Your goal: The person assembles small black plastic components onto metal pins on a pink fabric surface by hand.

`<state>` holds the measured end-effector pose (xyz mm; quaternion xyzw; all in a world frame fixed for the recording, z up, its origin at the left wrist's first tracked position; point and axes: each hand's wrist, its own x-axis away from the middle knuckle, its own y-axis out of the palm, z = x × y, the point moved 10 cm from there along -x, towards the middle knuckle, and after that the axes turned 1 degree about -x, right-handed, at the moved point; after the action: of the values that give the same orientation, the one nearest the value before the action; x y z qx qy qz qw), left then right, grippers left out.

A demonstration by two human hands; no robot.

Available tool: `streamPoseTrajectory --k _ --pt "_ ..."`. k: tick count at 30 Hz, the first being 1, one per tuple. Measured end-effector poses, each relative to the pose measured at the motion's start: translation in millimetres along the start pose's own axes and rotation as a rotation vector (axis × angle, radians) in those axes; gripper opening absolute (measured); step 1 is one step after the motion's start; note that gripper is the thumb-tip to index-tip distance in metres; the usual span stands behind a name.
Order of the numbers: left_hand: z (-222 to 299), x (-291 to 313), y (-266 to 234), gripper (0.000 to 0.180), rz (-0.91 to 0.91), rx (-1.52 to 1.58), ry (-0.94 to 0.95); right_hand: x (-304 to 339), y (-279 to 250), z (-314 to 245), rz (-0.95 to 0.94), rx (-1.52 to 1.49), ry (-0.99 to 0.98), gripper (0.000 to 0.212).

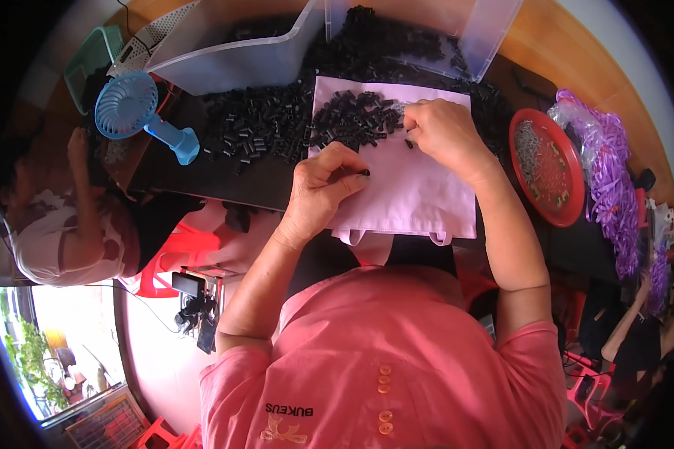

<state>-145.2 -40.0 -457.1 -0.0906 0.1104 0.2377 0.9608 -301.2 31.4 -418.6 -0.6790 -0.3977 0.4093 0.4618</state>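
Observation:
My left hand (320, 183) is over the near left part of a pale pink cloth bag (419, 198) that lies flat on the table. Its thumb and fingers pinch a small black piece (364, 173). Farther right, my right hand (443, 135) is closed in a pinch above the bag. What its fingertips hold is too small to make out; a few thin, shiny bits (404, 105) show beside them. A heap of small black tube-like pieces (352, 120) covers the far left of the bag, between my hands and beyond.
More black pieces (251, 123) spread over the dark table beside a blue fan (131, 105). Clear plastic bins (240, 63) stand at the back. Right are a red tray (579, 179) of small parts and purple ribbon-like strips (606, 172). A person (67, 232) sits at left.

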Motion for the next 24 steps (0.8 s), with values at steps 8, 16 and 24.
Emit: streamPoseTrajectory --k 8,16,24 --pt "-2 0 -2 0.013 0.004 0.050 0.015 -1 3 -4 -0.029 0.086 0.024 0.009" --pt "-5 1 -5 0.013 0.020 0.061 -0.013 2 8 -20 -0.045 0.110 -0.041 0.009" --pt "0 0 -6 0.013 0.024 0.038 0.032 7 12 -44 -0.049 0.164 -0.134 0.008"
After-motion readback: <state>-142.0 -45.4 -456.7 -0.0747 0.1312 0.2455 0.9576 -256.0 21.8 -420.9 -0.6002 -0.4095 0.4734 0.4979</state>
